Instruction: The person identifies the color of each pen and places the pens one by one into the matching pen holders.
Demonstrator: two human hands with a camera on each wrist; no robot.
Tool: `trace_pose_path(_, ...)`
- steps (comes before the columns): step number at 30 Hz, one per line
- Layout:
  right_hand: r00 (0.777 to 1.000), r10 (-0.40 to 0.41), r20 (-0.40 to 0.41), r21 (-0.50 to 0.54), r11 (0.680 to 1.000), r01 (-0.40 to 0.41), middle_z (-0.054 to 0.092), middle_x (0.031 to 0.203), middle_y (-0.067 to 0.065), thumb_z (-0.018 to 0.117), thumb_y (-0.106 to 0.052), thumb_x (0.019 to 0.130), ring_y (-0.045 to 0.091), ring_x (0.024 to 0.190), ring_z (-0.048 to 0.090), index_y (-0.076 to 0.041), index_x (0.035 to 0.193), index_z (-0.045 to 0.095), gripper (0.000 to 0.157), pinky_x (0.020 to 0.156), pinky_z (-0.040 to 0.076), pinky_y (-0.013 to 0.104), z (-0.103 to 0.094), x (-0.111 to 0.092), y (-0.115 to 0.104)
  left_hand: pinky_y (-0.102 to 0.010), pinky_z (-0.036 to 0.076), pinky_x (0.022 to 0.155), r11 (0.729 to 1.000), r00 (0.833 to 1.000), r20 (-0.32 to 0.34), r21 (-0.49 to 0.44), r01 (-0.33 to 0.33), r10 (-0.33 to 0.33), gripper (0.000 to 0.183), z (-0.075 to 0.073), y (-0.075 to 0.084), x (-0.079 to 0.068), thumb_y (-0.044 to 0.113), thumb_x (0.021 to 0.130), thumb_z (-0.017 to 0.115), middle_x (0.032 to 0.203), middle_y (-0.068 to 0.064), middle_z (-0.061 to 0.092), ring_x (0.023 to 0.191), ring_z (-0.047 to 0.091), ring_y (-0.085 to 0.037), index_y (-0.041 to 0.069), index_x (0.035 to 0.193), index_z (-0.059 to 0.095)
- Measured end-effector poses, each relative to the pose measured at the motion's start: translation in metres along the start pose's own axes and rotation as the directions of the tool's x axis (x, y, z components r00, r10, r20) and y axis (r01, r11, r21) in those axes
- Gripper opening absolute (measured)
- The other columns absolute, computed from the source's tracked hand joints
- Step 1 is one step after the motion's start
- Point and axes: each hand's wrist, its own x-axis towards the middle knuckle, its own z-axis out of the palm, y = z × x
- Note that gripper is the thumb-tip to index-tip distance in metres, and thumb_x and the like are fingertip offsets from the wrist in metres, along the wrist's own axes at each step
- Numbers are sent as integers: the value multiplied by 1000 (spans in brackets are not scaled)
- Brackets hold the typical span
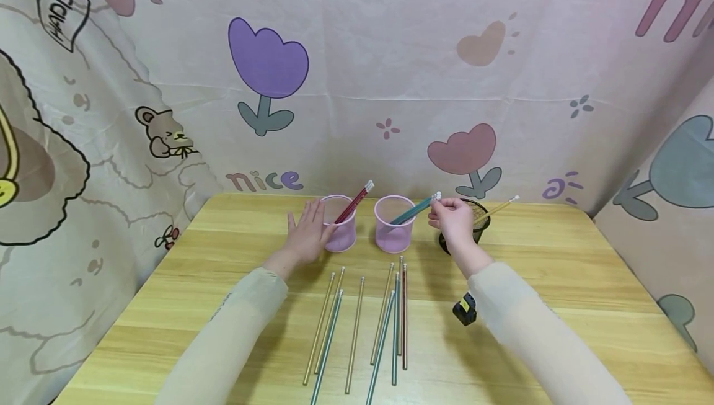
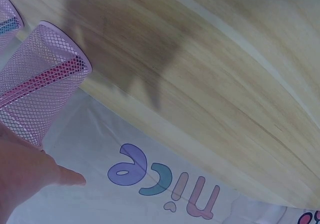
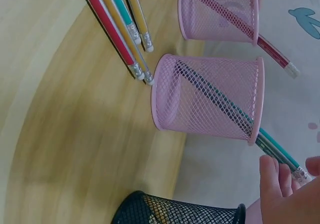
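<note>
My left hand [image 1: 305, 231] rests against the left side of a pink mesh pencil cup [image 1: 341, 242], its fingers straight along the rim. Red pencils [image 1: 352, 204] lean inside that cup. In the middle, a second pink mesh cup [image 1: 393, 239] holds teal pencils [image 1: 414, 211] that tilt right. My right hand [image 1: 454, 222] pinches a teal pencil near its white eraser, above the cup's right rim; the right wrist view shows these fingers [image 3: 270, 176] at the pencil ends. Partly hidden behind my right hand is a black mesh cup [image 1: 478, 231] with a yellow pencil [image 1: 496, 209].
Several gold, teal and red pencils [image 1: 357, 330] lie on the wooden table [image 1: 234, 225] in front of the cups. Beside my right sleeve is a small black object with a yellow label [image 1: 465, 309]. A printed curtain [image 1: 357, 82] hangs behind the table.
</note>
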Motion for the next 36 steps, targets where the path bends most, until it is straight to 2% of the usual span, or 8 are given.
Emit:
trace_pose_path(12, 997, 38, 62, -156, 987, -28, 57, 65, -9, 59, -9, 88, 3, 58, 60, 3, 95, 53, 15, 58, 56, 20, -10, -14, 14, -66, -6, 110, 1000, 1000, 1, -12, 2, -2, 69, -2, 1, -2, 41, 101, 30, 157, -19, 5, 145, 2, -38, -4, 148, 6)
trace_pose_path(17, 994, 34, 108, -309, 951, 1, 60, 69, 0, 60, -12, 87, 5, 57, 60, 4, 95, 56, 19, 61, 58, 28, -18, -20, 25, -66, -7, 110, 1000, 1000, -6, -16, 4, -4, 69, -2, 1, -2, 39, 101, 31, 157, -20, 6, 145, 3, -39, -4, 148, 7)
trace_pose_path(19, 988, 36, 149, -410, 912, 28, 62, 68, 4, 61, -14, 86, 7, 55, 60, 4, 92, 58, 19, 59, 58, 29, -20, -23, 30, -66, -7, 110, 1000, 1000, -10, -15, 1, -2, 69, -2, 1, -3, 39, 101, 32, 157, -20, 6, 145, 3, -39, -4, 148, 8)
trace_pose_path(21, 976, 52, 212, -518, 853, 67, 62, 66, 7, 62, -16, 86, 10, 53, 60, 4, 87, 59, 20, 56, 57, 28, -21, -27, 36, -65, -7, 110, 1000, 1000, -7, -9, 3, -3, 69, -2, 2, -3, 40, 101, 31, 157, -19, 5, 145, 3, -38, -4, 148, 7)
trace_pose_path(26, 925, 131, 356, -725, 663, 185, 53, 50, 2, 63, -20, 84, 11, 41, 51, -6, 65, 54, 25, 43, 48, 23, -18, -39, 48, -65, -8, 110, 1000, 1000, -3, -11, 2, -2, 69, -2, 2, -3, 41, 101, 30, 157, -19, 6, 145, 3, -38, -3, 149, 7)
trace_pose_path(32, 895, 126, 428, -833, 440, 336, 36, 45, -6, 65, -25, 81, 9, 40, 36, -16, 51, 39, 41, 40, 30, 20, -7, -54, 55, -66, -8, 110, 1000, 1000, -5, -13, -3, 3, 69, -2, 1, -3, 40, 101, 30, 156, -21, 6, 145, 2, -39, -4, 148, 7)
trace_pose_path(34, 892, 110, 438, -844, 392, 366, 36, 48, -5, 67, -27, 80, 10, 44, 35, -16, 51, 39, 42, 41, 29, 22, -2, -57, 57, -66, -8, 110, 1000, 1000, -3, -12, -3, 3, 69, -2, 1, -3, 40, 101, 30, 157, -20, 6, 145, 2, -38, -4, 148, 6)
trace_pose_path(36, 890, 110, 442, -851, 364, 378, 37, 50, -4, 67, -27, 79, 11, 47, 37, -16, 51, 39, 41, 42, 30, 23, 1, -59, 60, -66, -8, 110, 1000, 1000, -4, -16, -5, 5, 69, -2, 1, -3, 41, 101, 30, 157, -20, 5, 145, 2, -38, -4, 148, 7)
